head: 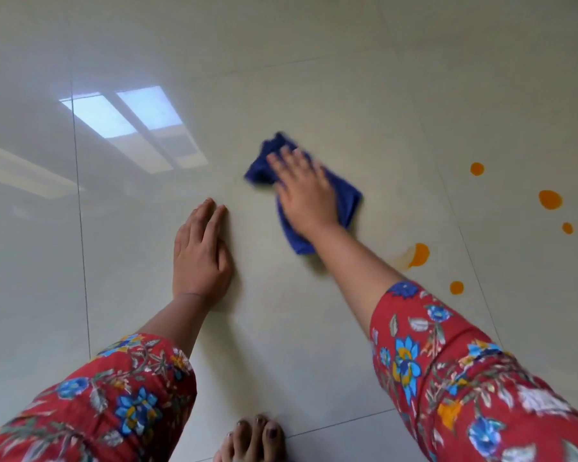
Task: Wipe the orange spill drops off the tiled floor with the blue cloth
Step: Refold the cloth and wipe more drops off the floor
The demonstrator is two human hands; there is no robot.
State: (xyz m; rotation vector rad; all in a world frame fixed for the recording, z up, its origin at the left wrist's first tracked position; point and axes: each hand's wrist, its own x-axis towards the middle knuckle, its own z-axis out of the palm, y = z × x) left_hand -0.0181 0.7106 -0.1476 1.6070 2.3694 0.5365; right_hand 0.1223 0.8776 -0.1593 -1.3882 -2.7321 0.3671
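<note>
Right hand [302, 188] is flat, fingers straight, pressing down on the crumpled blue cloth [347, 200] mid-tile, its edges slightly blurred. Left hand [199, 255] lies open, palm on the glossy tiled floor [347, 95], holding nothing. Five orange spill drops [550, 199] sit off to the cloth's right, the nearest smeared, with bare tile between. A bare foot [257, 435] shows at the bottom edge.

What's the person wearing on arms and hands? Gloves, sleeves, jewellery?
No gloves: the left hand and right hand are bare, with no rings or watch visible. Both arms wear loose red fabric printed with blue, white and yellow-orange flowers and grey-green leaves. The left sleeve and right sleeve end partway along the forearm, leaving the wrists uncovered.
</note>
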